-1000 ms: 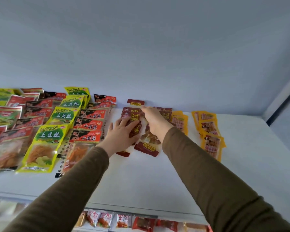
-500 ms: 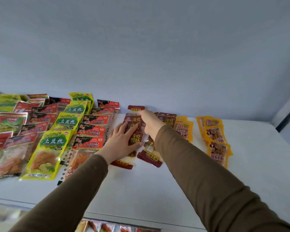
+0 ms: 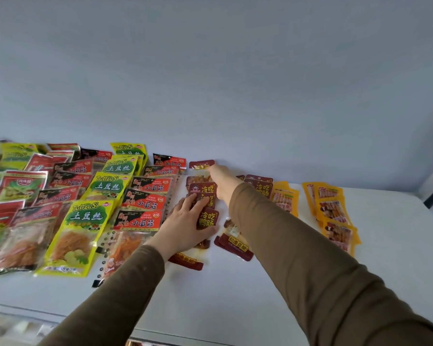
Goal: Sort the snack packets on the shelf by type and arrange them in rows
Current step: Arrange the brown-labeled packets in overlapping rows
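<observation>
While the left hand (image 3: pixel 185 227) lies flat with its fingers spread wide over a row of dark red packets (image 3: pixel 208 219), pressing the top ones down against the white shelf (image 3: pixel 235 295), the right hand (image 3: pixel 223 179) reaches further back, its fingertips touching the rearmost dark red packet (image 3: pixel 201 164) near the pale wall (image 3: pixel 235 83); whether those fingers pinch the packet or only rest on it cannot be told, since the back of the hand hides them. Both arms wear brown sleeves (image 3: pixel 298 258). Just right of the right forearm a second row of dark red packets (image 3: pixel 259 186) runs front to back, its nearest packet (image 3: pixel 235 247) poking out beneath the sleeve. Further right stand two rows of orange packets, one (image 3: pixel 284 199) beside the red ones and another (image 3: pixel 335 216) a little apart. Left of the left hand, a row of red-and-black packets (image 3: pixel 143 203) overlaps like tiles, then a row of yellow-green packets (image 3: pixel 85 226), then more red and green packets (image 3: pixel 18 193) crowd the left edge of the shelf.
</observation>
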